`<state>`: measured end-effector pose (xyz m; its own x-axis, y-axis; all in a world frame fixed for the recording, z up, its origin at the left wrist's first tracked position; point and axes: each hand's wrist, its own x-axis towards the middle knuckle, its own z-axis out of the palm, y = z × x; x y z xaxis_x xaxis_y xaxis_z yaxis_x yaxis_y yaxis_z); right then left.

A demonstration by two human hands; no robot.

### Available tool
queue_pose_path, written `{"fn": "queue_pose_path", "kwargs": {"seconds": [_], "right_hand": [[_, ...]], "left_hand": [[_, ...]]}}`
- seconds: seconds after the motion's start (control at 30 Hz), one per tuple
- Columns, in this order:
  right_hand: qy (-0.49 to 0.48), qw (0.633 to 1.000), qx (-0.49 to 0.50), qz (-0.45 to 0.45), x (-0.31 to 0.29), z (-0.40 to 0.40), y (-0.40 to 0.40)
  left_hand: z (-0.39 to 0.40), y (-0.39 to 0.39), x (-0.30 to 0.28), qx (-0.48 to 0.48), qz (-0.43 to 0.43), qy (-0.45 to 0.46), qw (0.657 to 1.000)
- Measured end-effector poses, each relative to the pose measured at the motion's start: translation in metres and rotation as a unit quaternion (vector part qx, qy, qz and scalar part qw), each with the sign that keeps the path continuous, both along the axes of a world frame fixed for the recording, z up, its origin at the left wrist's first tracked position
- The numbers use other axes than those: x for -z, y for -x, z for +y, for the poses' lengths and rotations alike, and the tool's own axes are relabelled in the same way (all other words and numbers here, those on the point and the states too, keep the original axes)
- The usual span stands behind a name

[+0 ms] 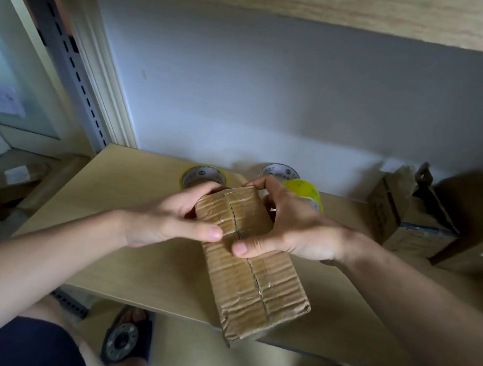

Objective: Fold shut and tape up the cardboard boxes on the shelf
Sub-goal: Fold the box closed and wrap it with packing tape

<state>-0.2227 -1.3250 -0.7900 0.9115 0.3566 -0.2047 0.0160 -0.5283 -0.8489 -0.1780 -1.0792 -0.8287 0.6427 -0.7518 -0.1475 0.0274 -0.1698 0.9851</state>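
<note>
Thumbs meet on the centre seam of the cardboard box (251,261): our left hand (168,219) lies along its left side with the thumb pressed flat on the top and the fingers curled round the far left corner, while our right hand (295,227) grips the far right edge, fingers hooked over the end and thumb pressing down just beside the left one. Both hands hold this box, which lies on the shelf board (128,230), its near end jutting past the front edge. We judge this box nearly finished: its 2 top flaps are folded shut and a glossy strip of clear tape (257,274) seems to run the length of the seam, so what we are doing looks like pressing the tape down at the far end. The end faces may need tape too, but we cannot tell from here. Further out, 3 tape rolls sit at the back of the shelf just behind the box: a yellow roll (201,174) on the left, a white roll (280,171) behind, and a yellow roll (305,191) partly hidden by our right hand. To the right stands a small printed carton (403,220) whose top flaps are raised and open, and beside it a larger brown box (479,234) half out of view; at least the carton looks left to do. Nothing blocks the hands, though the rolls crowd the far end of the box. Below the shelf, a foot in a sandal (125,337) shows.
</note>
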Motion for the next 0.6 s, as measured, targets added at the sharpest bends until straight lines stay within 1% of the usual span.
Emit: {"fn": "queue_pose_path", "kwargs": {"seconds": [0.07,0.2,0.43,0.6], "right_hand": [[-0.013,1.000,0.024,-0.005,0.005,0.003,0.000],[-0.083,0.993,0.085,-0.008,0.015,0.010,-0.001],[-0.129,0.980,0.150,-0.025,0.021,0.013,-0.004],[-0.149,0.967,0.204,-0.031,0.023,0.020,-0.009]], "left_hand": [[-0.007,0.002,-0.001,-0.029,-0.012,-0.010,0.999],[-0.014,0.004,-0.002,-0.053,-0.024,-0.013,0.998],[-0.024,0.009,-0.010,-0.066,-0.049,-0.034,0.996],[-0.025,0.010,-0.008,-0.079,-0.080,-0.029,0.993]]}}
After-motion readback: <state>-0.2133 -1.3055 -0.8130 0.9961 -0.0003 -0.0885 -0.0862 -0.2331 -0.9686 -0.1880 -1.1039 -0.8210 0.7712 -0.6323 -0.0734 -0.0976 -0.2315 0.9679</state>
